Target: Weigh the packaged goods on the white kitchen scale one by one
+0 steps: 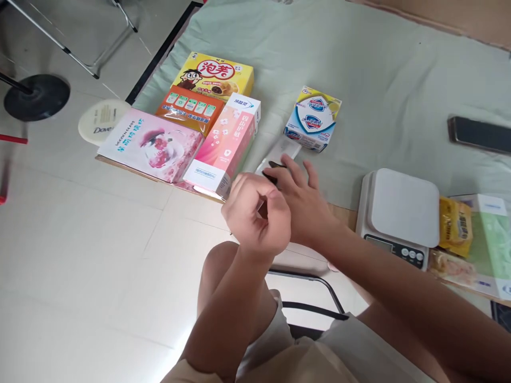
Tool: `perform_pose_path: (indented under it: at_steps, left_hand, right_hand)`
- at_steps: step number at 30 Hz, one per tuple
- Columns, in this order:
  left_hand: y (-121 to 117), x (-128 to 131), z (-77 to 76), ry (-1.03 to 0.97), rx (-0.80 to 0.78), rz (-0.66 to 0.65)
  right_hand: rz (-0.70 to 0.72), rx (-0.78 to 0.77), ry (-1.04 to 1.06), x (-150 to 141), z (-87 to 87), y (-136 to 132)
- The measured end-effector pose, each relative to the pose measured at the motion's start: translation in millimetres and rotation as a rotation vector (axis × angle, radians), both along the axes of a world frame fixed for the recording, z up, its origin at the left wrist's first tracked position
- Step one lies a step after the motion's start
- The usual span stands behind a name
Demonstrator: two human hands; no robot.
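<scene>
While my right grip (297,189) spreads wide at the flat translucent packet (278,152), its long axis aimed toward the yellow-white-blue carton (312,119), my left grip (258,214) curls nearer me, contents unclear.

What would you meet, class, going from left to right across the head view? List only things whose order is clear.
Black round base, Dove item, pink box picturing a glass, left hand, Safeguard box, white scale, dark phone.
</scene>
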State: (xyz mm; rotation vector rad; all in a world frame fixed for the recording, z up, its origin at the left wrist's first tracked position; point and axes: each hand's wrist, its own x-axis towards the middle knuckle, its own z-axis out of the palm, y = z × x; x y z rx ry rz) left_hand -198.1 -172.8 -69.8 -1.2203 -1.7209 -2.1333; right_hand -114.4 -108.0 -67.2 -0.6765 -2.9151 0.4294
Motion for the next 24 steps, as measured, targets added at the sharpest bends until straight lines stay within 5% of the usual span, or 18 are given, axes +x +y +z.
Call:
perform_pose_path:
  at_steps: [7, 15, 18, 24]
  left_hand:
    - [0, 1, 16.0, -0.227, -0.493, -0.140]
    - [14, 16, 20.6, -0.633, -0.674, -0.492]
    - [15, 27, 22.0, -0.590, -0.605, -0.678]
    - [30, 74, 10.6, -0.295, -0.415, -1.019]
  right_hand:
    - [-0.165, -0.103, 0.164, 40, -16.1, -18]
    - [-0.353, -0.436, 0.234, 68, 2.0, -32]
    - [-0.462, -0.351, 0.357, 88, 11.8, -37]
    - [-0.584, 0.059, 0.590, 154, 20.1, -28]
